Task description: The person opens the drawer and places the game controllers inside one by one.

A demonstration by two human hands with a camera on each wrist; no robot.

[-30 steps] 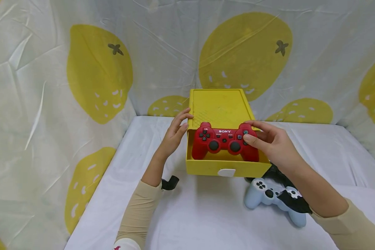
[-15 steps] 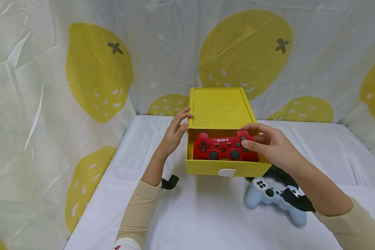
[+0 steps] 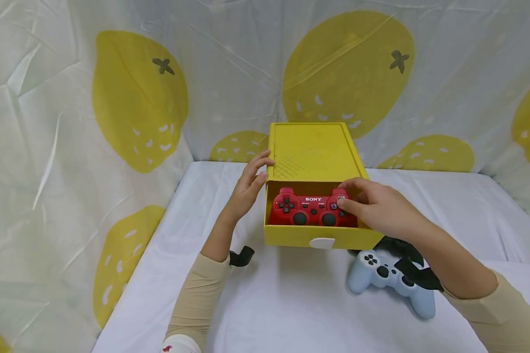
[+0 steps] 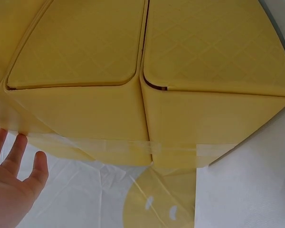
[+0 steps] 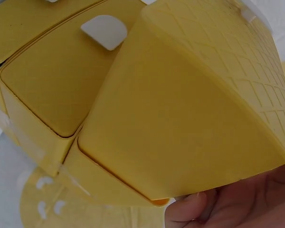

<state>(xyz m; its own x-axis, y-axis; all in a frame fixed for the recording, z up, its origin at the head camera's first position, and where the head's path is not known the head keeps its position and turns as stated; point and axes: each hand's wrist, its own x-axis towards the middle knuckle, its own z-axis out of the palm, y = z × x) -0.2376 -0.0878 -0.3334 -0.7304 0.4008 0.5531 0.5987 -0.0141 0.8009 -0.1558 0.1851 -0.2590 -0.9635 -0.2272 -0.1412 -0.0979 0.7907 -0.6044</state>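
A red game controller (image 3: pixel 313 208) marked SONY lies inside the pulled-out top drawer (image 3: pixel 287 236) of a yellow drawer unit (image 3: pixel 315 147). My right hand (image 3: pixel 382 208) reaches over the drawer's right wall and pinches the controller's right end, thumb on its button side. In the right wrist view that hand (image 5: pixel 237 204) shows only partly at the drawer's rim, and the controller is hidden. My left hand (image 3: pixel 247 184) is against the unit's left side, fingertips at its top edge. The left wrist view shows that hand (image 4: pixel 14 180) with its fingers extended beside the yellow unit.
A pale blue game controller (image 3: pixel 390 279) lies on the white cloth (image 3: pixel 309 304) at the right, under my right forearm. Something black (image 3: pixel 399 247), partly hidden, is behind it. A lemon-print sheet (image 3: pixel 234 73) hangs behind and at the left.
The red controller has sunk lower into the drawer and shifted slightly left, with my right hand moving along with it. The left hand keeps its place on the unit.
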